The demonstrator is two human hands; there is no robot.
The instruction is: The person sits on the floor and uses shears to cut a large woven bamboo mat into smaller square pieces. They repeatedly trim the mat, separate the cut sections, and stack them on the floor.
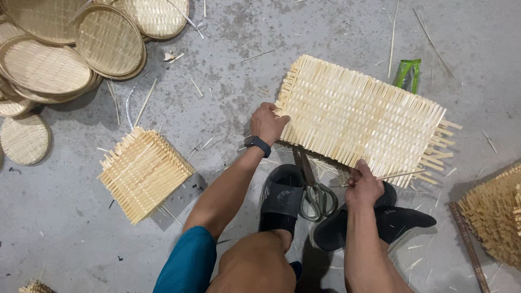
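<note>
Left hand (pixel 267 123) gripping one woven bamboo mat (pixel 361 116) at its left edge, right hand (pixel 362 186) pinching its near edge, one pair of scissors (pixel 315 187) lying between two black sandals (pixel 281 198), one stack of mats (pixel 144 172) sitting left.

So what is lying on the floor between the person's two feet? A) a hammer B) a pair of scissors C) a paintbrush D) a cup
B: a pair of scissors with grey looped handles lies on the concrete between the two black slippers, just below the woven bamboo mat that both hands hold.
</note>
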